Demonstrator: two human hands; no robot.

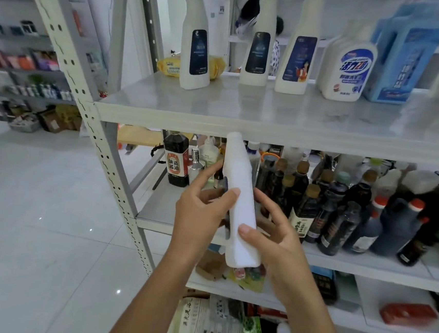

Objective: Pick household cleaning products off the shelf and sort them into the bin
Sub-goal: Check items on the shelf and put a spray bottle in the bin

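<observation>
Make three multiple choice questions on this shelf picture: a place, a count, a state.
1. Where is the yellow pack? A. top shelf B. floor C. in a hand
2. How many dark-labelled white bottles stand there? A. two B. three C. five
3. How is the nearest white bottle? A. lying on a shelf B. standing on the floor C. held tilted
Answers: 1 A, it lies behind the leftmost bottle; 2 B, three stand in a row; 3 C, left hand and right hand both grip it.
</observation>
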